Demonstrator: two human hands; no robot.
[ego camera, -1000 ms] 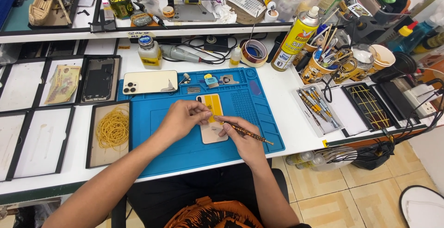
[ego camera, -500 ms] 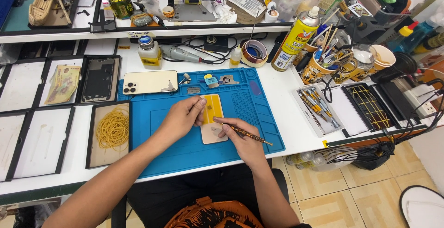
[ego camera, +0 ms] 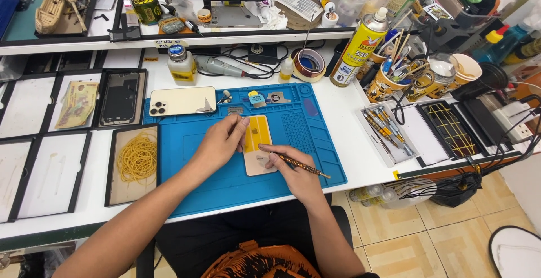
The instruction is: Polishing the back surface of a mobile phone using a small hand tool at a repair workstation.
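Observation:
On the blue work mat (ego camera: 191, 159) lies a small beige plate with a yellow panel on it (ego camera: 258, 148). My left hand (ego camera: 218, 143) rests on the plate's left edge, fingers pressing it down. My right hand (ego camera: 293, 171) holds a thin brown-handled tool (ego camera: 297, 165) like a pen, its tip touching the plate's lower half. A cream phone back with its camera cluster (ego camera: 180, 100) lies at the mat's far left corner. Small metal parts (ego camera: 265, 98) sit along the mat's far edge.
Black trays on the left hold yellow rubber bands (ego camera: 136, 157), a banknote (ego camera: 76, 103) and a phone frame (ego camera: 119, 98). A yellow spray can (ego camera: 360, 41), tape roll (ego camera: 309, 64), cups of tools (ego camera: 394, 78) and a tweezer tray (ego camera: 386, 131) stand to the right.
The left hand's fingers have shifted slightly on the plate; the right hand keeps the tool at the plate with only tiny movement.

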